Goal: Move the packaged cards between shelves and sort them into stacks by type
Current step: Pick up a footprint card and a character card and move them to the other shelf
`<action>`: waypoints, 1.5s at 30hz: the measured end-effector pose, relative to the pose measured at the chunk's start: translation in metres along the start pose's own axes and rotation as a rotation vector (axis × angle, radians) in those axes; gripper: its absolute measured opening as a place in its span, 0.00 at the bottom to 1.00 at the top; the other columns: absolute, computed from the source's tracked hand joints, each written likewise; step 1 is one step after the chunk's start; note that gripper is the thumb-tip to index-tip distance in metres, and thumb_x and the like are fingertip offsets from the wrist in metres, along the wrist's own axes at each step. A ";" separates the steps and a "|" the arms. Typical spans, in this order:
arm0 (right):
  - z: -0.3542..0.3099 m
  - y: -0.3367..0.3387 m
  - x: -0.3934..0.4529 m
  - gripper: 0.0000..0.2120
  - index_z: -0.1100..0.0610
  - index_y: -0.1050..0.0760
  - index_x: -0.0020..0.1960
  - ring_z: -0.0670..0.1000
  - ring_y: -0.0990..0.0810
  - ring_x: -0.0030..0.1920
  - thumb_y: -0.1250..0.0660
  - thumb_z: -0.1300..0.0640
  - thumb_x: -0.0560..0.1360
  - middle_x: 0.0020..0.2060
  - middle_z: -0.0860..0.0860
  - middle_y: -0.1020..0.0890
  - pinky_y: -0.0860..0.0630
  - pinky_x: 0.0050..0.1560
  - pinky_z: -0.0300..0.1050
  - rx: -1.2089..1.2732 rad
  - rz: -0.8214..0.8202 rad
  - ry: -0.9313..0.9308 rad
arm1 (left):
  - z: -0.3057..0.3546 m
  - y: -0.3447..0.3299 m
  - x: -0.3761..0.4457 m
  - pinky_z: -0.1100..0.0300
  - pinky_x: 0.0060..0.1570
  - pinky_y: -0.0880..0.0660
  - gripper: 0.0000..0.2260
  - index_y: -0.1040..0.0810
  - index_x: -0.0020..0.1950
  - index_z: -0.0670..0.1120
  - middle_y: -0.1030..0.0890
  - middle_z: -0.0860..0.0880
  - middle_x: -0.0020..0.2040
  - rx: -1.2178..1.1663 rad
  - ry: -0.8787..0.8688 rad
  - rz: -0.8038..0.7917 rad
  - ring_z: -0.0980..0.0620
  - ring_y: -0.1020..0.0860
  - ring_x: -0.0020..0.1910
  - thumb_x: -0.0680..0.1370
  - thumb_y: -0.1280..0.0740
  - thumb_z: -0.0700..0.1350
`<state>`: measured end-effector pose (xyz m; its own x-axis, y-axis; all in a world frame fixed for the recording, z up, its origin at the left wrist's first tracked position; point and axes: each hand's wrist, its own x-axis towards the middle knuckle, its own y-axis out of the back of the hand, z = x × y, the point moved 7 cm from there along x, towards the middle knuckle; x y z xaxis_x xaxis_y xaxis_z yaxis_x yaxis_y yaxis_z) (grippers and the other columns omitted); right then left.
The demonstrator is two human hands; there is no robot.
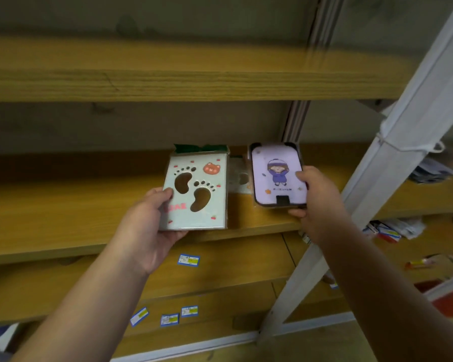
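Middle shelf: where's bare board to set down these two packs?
Bare board on the middle shelf left of the footprint pack in the left hand. Crowded behind it: another pack lies beside the purple pack in the right hand. Upper shelf looks bare too.

Pale-green card point(195, 189) – brown footprints; lilac card point(277, 173).

The left hand point(152, 220) held a footprint card point(196, 189); the right hand point(318, 205) held a purple card point(277, 176) over the shelf point(63, 205).
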<state>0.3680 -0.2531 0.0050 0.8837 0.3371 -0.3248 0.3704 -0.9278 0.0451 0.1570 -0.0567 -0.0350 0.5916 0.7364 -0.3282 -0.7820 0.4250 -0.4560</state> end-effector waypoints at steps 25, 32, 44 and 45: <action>-0.002 0.303 -0.039 0.10 0.57 0.25 0.61 0.52 0.27 0.29 0.41 0.58 0.83 0.43 0.60 0.14 0.36 0.17 0.38 0.204 -0.295 0.107 | -0.138 -0.218 -0.161 0.59 0.29 0.23 0.08 0.23 0.34 0.53 0.15 0.48 0.41 0.246 -0.256 -0.095 0.50 0.16 0.36 0.73 0.33 0.47; 0.012 0.385 0.012 0.18 0.58 0.30 0.70 0.50 0.24 0.29 0.39 0.55 0.82 0.51 0.61 0.15 0.34 0.23 0.41 0.203 -0.186 0.054 | -0.196 -0.299 -0.164 0.60 0.28 0.21 0.05 0.20 0.45 0.47 0.13 0.44 0.45 0.236 -0.150 -0.070 0.49 0.14 0.39 0.80 0.34 0.43; 0.000 0.449 0.131 0.11 0.51 0.23 0.61 0.55 0.17 0.44 0.35 0.49 0.80 0.50 0.56 0.14 0.24 0.34 0.45 0.175 -0.014 0.058 | -0.220 -0.405 -0.078 0.60 0.26 0.21 0.05 0.21 0.53 0.51 0.13 0.51 0.39 0.212 -0.146 -0.037 0.53 0.14 0.37 0.80 0.34 0.43; -0.004 0.454 0.143 0.09 0.51 0.21 0.57 0.54 0.17 0.42 0.35 0.49 0.80 0.47 0.55 0.14 0.24 0.33 0.45 0.191 0.005 0.083 | -0.216 -0.412 -0.068 0.61 0.26 0.22 0.05 0.21 0.53 0.50 0.13 0.50 0.39 0.229 -0.172 -0.039 0.54 0.14 0.36 0.80 0.35 0.42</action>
<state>0.6636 -0.6259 -0.0172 0.9089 0.3369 -0.2459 0.3118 -0.9404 -0.1360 0.4810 -0.3957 -0.0039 0.5953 0.7875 -0.1595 -0.7949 0.5483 -0.2599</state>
